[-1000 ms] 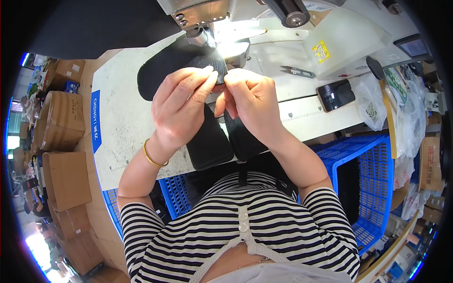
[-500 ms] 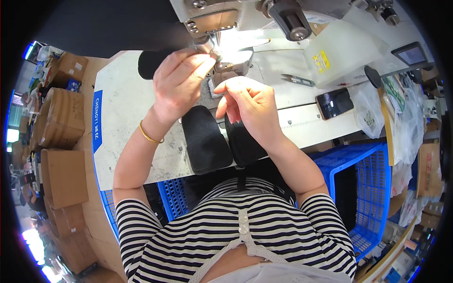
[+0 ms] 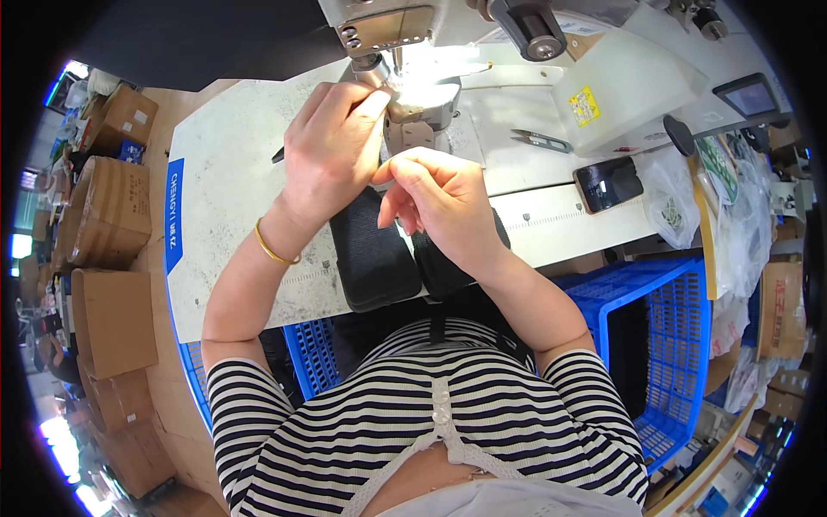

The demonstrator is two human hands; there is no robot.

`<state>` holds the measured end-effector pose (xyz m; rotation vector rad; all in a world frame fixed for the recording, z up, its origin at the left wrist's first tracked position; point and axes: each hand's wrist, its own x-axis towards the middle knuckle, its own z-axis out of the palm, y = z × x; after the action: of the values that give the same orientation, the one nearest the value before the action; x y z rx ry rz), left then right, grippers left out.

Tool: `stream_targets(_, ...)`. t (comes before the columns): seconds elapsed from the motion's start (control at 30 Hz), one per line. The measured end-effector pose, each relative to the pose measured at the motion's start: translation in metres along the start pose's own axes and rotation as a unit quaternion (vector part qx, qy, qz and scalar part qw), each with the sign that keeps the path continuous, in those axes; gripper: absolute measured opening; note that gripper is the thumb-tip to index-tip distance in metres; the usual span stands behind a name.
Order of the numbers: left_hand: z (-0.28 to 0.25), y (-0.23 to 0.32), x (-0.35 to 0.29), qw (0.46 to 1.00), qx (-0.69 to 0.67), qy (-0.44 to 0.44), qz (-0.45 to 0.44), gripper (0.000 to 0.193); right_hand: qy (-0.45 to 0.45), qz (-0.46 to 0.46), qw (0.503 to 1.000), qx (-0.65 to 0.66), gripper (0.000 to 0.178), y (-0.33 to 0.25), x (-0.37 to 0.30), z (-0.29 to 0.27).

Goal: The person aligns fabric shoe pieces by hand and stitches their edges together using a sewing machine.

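My left hand point(image 3: 332, 142) is raised at the needle area of a sewing machine point(image 3: 388, 34), its thumb and fingertips pinched together beside the lit presser. What they pinch is too small to make out. Just below and to the right, my right hand point(image 3: 448, 202) has thumb and index finger together close to the left palm, the other fingers curled; anything between them is not visible. Under the hands, two black padded pieces point(image 3: 376, 267) lie side by side at the table's near edge, the right-hand piece point(image 3: 444, 269) partly covered by my right hand.
Thread snips point(image 3: 541, 140) and a dark phone point(image 3: 608, 184) lie on the white table point(image 3: 233, 215) at the right. A clear plastic bag point(image 3: 672, 207) hangs beside them. Blue crates point(image 3: 603, 297) stand below the edge; cardboard boxes point(image 3: 112, 319) are stacked at the left.
My right hand has moved left, close against the left hand. The dark rounded shape left of my left hand has mostly gone from sight, leaving a small dark tip.
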<state>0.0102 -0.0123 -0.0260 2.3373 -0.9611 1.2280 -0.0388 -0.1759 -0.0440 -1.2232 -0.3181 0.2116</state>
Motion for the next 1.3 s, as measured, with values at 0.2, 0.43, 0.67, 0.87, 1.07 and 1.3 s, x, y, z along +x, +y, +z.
stream_targets(0.2,-0.017,-0.059,-0.023,0.978,0.156,-0.052,0.125,0.051,0.045,-0.033,0.998,-0.041,0.022,0.001,0.004,0.000)
stream_targets(0.43,-0.056,0.006,0.003,0.989,0.058,-0.071,0.115,0.035,0.056,-0.073,0.995,-0.038,0.017,0.019,0.016,0.013)
stream_targets(0.67,-0.055,0.040,0.012,0.990,0.039,-0.135,0.022,0.031,0.076,-0.086,0.988,-0.100,0.016,0.015,0.005,0.005)
stream_targets(0.87,-0.057,0.062,0.006,0.985,0.111,-0.114,0.062,0.040,0.080,-0.091,0.987,-0.102,0.018,0.005,-0.006,0.003)
stream_targets(1.07,-0.039,0.047,0.012,0.986,0.125,-0.066,0.086,0.033,0.091,-0.075,0.992,-0.041,0.020,-0.001,-0.003,0.009)
stream_targets(1.3,-0.026,0.030,0.017,0.986,0.135,-0.046,0.081,0.030,0.067,-0.057,0.995,-0.038,0.021,-0.001,0.004,0.003)
